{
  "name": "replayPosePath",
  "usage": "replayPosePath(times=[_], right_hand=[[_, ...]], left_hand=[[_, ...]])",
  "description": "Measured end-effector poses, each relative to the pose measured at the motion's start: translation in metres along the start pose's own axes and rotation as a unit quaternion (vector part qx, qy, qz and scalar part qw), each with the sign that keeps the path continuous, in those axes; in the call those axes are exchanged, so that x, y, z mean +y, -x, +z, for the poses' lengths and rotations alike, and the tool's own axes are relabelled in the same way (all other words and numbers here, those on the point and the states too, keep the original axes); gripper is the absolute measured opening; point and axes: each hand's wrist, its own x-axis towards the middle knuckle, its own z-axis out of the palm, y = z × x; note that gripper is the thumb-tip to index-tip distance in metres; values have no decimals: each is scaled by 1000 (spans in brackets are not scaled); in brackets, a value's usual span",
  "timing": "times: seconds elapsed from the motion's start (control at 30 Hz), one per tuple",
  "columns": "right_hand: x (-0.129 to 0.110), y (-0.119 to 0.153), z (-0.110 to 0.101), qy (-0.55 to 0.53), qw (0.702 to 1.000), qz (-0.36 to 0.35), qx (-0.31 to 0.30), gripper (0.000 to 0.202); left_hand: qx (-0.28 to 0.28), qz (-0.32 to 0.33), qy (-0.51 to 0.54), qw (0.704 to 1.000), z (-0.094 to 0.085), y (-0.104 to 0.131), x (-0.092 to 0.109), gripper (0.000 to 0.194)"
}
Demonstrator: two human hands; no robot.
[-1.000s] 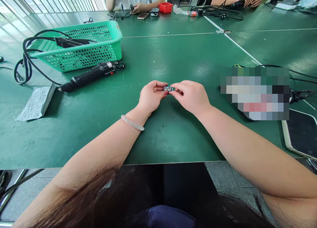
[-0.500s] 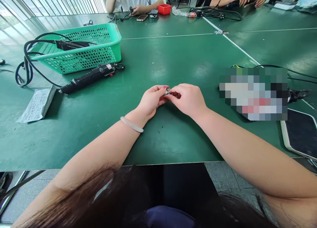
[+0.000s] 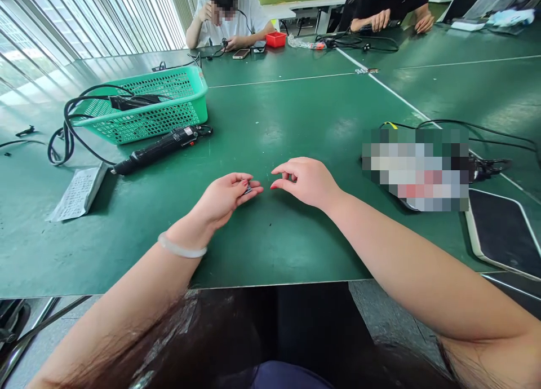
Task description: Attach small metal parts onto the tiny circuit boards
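My left hand (image 3: pixel 224 198) is closed around small shiny metal pieces (image 3: pixel 248 190), held by the thumb against the fingers. They are too small and too covered to name exactly. To the right, a short gap away, my right hand (image 3: pixel 313 181) hovers over the table with thumb and index finger apart and nothing visible between them. A black electric screwdriver (image 3: pixel 158 150) lies beyond my left hand, its tip pointing left. Near that tip rests a folded packet of printed paper (image 3: pixel 80 193).
A green plastic basket (image 3: pixel 200 104) with a cabled black tool stands behind the screwdriver. At right are a blurred-out object (image 3: pixel 416 172), cables and a phone (image 3: pixel 505 231). Across the green table (image 3: pixel 270 253), two people work near a red box (image 3: pixel 276 39).
My hands have moved apart: the left went left and nearer with the small metal pieces, and the right let go, its fingers now spread. The view has tilted up slightly.
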Motion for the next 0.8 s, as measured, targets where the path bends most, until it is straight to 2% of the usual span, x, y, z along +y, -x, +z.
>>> replayPosePath(times=[0.1, 0.17, 0.2, 0.27, 0.3, 0.37, 0.43, 0.57, 0.63, 0.8], right_hand=[[-4, 0, -1, -20, 999, -3, -26, 23], [-6, 0, -1, -27, 999, 2, -39, 22], [-6, -1, -1, -28, 999, 5, -43, 22], [-7, -1, -2, -28, 998, 9, -48, 21], [-8, -1, -2, -27, 998, 10, -50, 20], [-8, -2, -2, -27, 998, 13, -57, 19], [-8, -2, -2, -28, 997, 16, -65, 19], [-6, -1, 0, -35, 997, 19, -66, 20], [-4, 0, 1, -38, 997, 21, -64, 20], [-1, 0, 3, -33, 997, 25, -67, 21]], left_hand=[[32, 40, -128, 991, -41, 19, 8, 13], [103, 87, -222, 966, -70, 32, 11, 12], [144, 122, -295, 937, -84, 39, 11, 12], [212, 166, -460, 846, -109, 54, 10, 13], [216, 171, -513, 813, -120, 61, 8, 13], [221, 172, -561, 779, -139, 72, 2, 16], [206, 175, -576, 771, -154, 78, -5, 28], [168, 198, -571, 779, -174, 81, -14, 56], [169, 203, -574, 775, -177, 80, -13, 56], [208, 160, -594, 761, -177, 81, -5, 33]])
